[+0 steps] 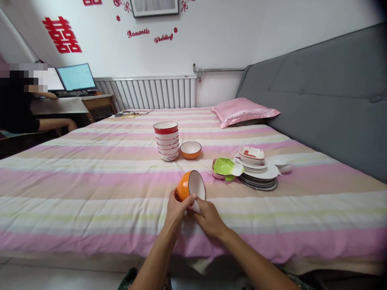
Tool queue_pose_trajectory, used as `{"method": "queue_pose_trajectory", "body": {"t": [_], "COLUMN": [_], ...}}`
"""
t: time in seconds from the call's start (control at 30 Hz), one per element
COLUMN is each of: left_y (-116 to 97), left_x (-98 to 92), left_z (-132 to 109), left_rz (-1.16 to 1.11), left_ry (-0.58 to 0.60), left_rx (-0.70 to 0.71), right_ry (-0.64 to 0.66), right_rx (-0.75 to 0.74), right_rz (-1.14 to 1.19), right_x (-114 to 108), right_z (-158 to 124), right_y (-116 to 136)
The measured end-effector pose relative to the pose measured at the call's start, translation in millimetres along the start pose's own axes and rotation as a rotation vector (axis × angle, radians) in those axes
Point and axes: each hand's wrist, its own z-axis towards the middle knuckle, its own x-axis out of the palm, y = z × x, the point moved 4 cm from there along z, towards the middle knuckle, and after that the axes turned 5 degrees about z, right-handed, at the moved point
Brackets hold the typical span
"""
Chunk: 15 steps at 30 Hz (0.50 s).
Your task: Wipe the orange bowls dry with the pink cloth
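An orange bowl (183, 187) with a white inside and dark rim is tilted on its side above the bed's near part, its opening facing right. My left hand (177, 209) grips it from the lower left, thumb near the rim. My right hand (211, 218) is closed on a white cloth (196, 206), pressed at the bowl's lower edge; part of the cloth is hidden by the fingers. Beyond stands a second orange bowl (190, 154), upright, beside a tall stack of white bowls (168, 147) topped by a red-banded one.
To the right lie a green leaf-shaped dish (224, 166), a stack of plates (260, 183) with small dishes on top, and more white dishes (279, 162). A pink pillow (243, 110) rests by the grey headboard (326, 84). Cables (130, 114) lie at the far left; a person sits at a desk.
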Motion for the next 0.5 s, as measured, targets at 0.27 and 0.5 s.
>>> {"method": "queue_pose_trajectory", "body": {"t": [0.27,0.5], "left_y": [-10,-8], "left_x": [0.6,-6.6], "left_z": [-3,-4], "left_rz": [0.047,-0.081], "left_ry": [0.048,0.093], "left_rx": [0.098,-0.064], "right_ry": [-0.059,0.114], "right_rx": [0.036,-0.011], "right_rz": [0.679,0.240], "right_x": [8,12], "right_z": [8,-1], "right_y": [17,13]}}
